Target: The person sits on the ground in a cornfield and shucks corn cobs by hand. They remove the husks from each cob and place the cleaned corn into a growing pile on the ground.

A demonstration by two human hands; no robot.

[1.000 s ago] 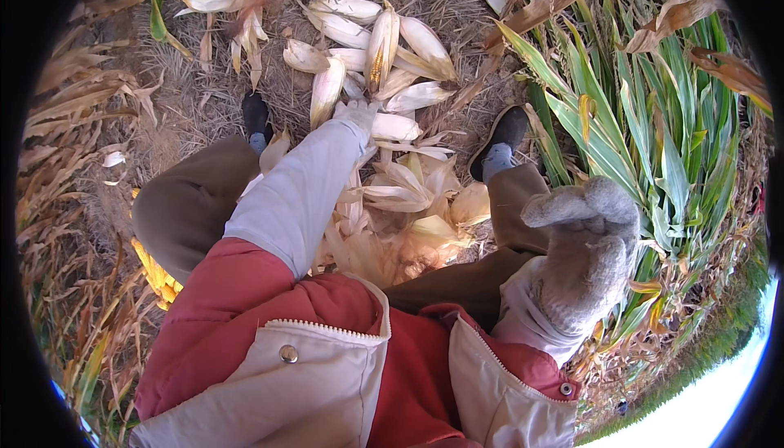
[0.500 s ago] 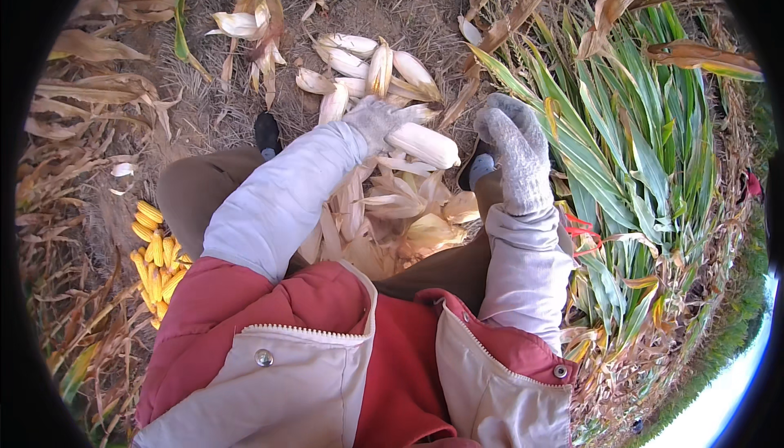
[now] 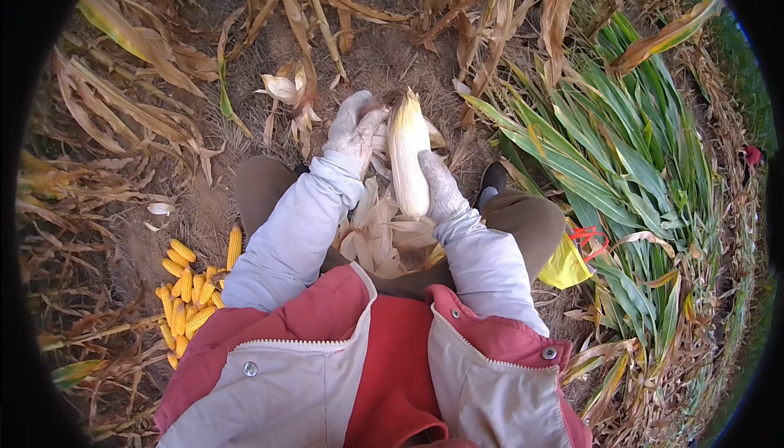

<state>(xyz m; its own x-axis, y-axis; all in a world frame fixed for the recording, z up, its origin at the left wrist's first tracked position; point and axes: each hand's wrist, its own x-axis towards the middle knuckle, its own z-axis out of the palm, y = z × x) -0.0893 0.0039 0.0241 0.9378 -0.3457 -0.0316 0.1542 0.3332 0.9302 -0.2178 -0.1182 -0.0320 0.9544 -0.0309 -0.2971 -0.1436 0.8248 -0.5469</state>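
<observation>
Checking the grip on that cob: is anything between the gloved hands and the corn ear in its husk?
Nothing visible does. The left hand grips the top of the pale husk-wrapped corn ear, and the right hand clasps its lower side.

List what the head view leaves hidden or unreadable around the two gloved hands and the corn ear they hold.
- Kernels of the corn ear: covered by its pale husk.
- Left hand grip at the ear's tip: fingers merge with husk, contact unclear.
- Right hand palm: behind the ear.
- Lap under the husk pile: covered by husks and sleeves.
- Yellow cob pile: count too small to tell.
</observation>
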